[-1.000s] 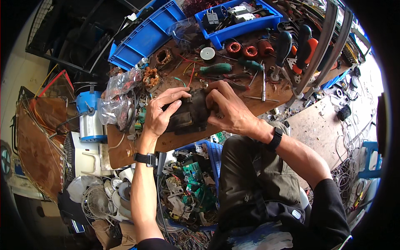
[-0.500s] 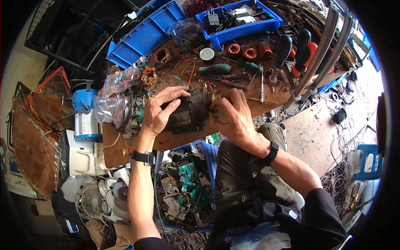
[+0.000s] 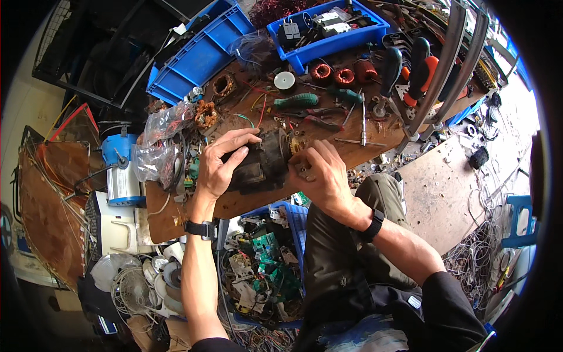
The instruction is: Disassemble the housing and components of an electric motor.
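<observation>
A dark, grimy electric motor (image 3: 265, 161) lies on its side at the front edge of the wooden workbench. My left hand (image 3: 221, 164) holds it, thumb and fingers over its left part. A brass-coloured ring or gear (image 3: 295, 145) shows at the motor's right end. Against that end, my right hand (image 3: 322, 176) is closed, thumb and fingertips pinched together. Whatever small part lies between those fingertips is too small to make out. Behind the motor are a green-handled screwdriver (image 3: 297, 100) and pliers (image 3: 324, 119).
Red-wound coils (image 3: 344, 77), a white round cap (image 3: 284, 81) and a blue bin of parts (image 3: 328, 50) stand farther back. Metal rails (image 3: 437, 88) rise at the right. Below the bench, a blue crate (image 3: 298, 229) holds circuit boards. A blue-and-white motor (image 3: 122, 167) stands left.
My right hand has shifted slightly down and its fingers have changed their bend, showing more of the motor's brass-coloured end. My left hand stays on the motor. The whole view has shifted a little.
</observation>
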Action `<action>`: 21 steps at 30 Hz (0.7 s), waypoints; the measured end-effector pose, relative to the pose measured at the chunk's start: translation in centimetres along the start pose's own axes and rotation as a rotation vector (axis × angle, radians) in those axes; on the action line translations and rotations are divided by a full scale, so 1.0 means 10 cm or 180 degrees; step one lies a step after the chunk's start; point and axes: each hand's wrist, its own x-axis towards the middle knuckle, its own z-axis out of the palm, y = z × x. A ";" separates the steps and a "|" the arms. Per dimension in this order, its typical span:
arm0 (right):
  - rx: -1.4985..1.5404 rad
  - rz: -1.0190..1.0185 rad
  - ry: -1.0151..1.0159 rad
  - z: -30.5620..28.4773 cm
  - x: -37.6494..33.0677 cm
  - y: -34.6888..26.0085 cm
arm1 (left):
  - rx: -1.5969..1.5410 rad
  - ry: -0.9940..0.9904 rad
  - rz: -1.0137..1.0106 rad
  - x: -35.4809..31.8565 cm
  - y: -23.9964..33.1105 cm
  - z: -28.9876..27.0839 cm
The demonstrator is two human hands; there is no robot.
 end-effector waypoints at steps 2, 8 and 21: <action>-0.0035 0.0162 -0.0070 0.01 -0.04 -0.03 | 0.0003 -0.0014 0.0005 0.00 0.00 0.01; 0.0110 0.0715 0.0113 0.13 -0.09 -0.11 | 0.0017 -0.0034 0.0001 0.02 0.02 0.01; 0.0182 0.0124 0.0148 0.15 -0.09 0.04 | -0.0145 -0.0062 -0.0091 0.01 0.04 0.02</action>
